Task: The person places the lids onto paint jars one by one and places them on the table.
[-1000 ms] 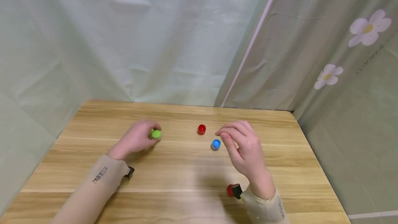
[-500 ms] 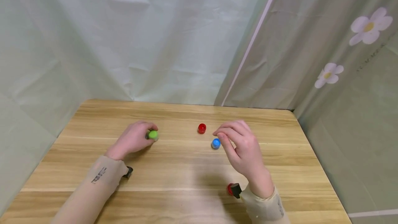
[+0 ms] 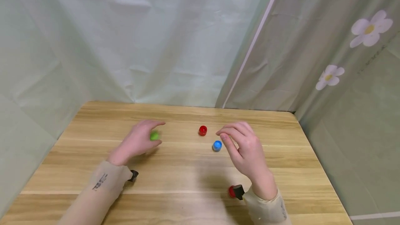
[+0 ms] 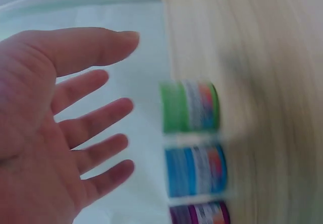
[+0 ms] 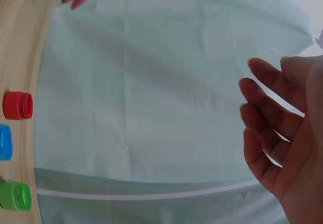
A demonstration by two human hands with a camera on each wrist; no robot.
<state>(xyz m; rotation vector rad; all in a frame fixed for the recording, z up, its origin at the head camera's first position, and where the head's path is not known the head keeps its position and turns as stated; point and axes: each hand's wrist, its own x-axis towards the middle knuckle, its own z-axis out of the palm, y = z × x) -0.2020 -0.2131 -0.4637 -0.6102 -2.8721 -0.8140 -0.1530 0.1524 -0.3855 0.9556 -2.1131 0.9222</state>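
My left hand point(image 3: 140, 141) hovers at the table's left, thumb and fingers spread apart around a small green-topped jar point(image 3: 154, 135) without gripping it. In the left wrist view that green jar point(image 4: 186, 107) heads a row with a blue jar point(image 4: 196, 171) and a purple jar point(image 4: 201, 213), blurred labels on each. My right hand point(image 3: 247, 145) hangs over the table's right half, its fingers loosely bent and holding nothing. Nearest to it is a small blue jar point(image 3: 217, 146), with a red jar point(image 3: 202, 130) a little behind. The right wrist view adds a green jar point(image 5: 15, 196).
Another red jar point(image 3: 231, 191) stands near the right wrist, partly covered by the black wrist camera point(image 3: 239, 192). The wooden table point(image 3: 181, 176) ends at a pale curtain point(image 3: 175, 44) behind and at both sides.
My left hand shifted the green jar slightly left, then its thumb and fingers spread off the jar. The right hand has stayed nearly still.
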